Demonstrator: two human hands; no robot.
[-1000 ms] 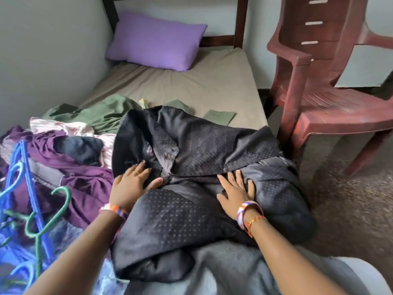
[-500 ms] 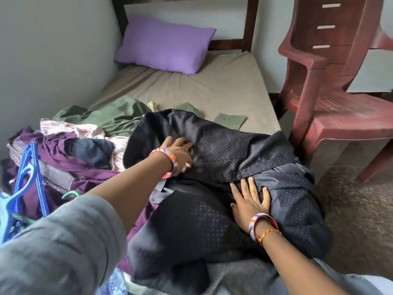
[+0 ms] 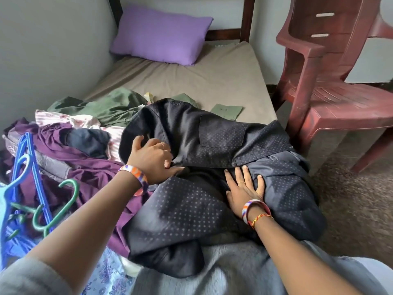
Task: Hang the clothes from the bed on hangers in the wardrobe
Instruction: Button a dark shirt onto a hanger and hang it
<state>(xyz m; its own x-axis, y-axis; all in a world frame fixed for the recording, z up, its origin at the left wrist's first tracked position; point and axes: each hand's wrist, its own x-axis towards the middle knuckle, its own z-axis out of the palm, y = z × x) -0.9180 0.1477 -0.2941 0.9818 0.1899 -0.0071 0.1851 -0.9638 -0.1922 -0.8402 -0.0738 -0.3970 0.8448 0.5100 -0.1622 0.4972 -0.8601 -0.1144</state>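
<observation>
A dark dotted garment [image 3: 212,150] lies spread across the near end of the bed [image 3: 223,79]. My left hand [image 3: 152,159] sits on its left part with fingers curled into a fold of the fabric. My right hand [image 3: 244,189] presses flat on the garment's middle, fingers straight and spread. To the left lies a pile of clothes: a purple garment [image 3: 89,173], a pink striped one [image 3: 63,119] and a green one [image 3: 106,107]. A blue hanger [image 3: 27,167] and a green hanger [image 3: 66,204] rest on the pile's near left side.
A purple pillow [image 3: 161,35] sits at the head of the bed against the wooden frame. A dark red plastic chair [image 3: 331,103] stands close to the bed's right side. A grey wall runs along the left. Brown floor [image 3: 357,209] shows at right.
My left hand went forward over the garment's collar area, then drew back a little and curled into the fabric. My right hand has stayed flat on the garment.
</observation>
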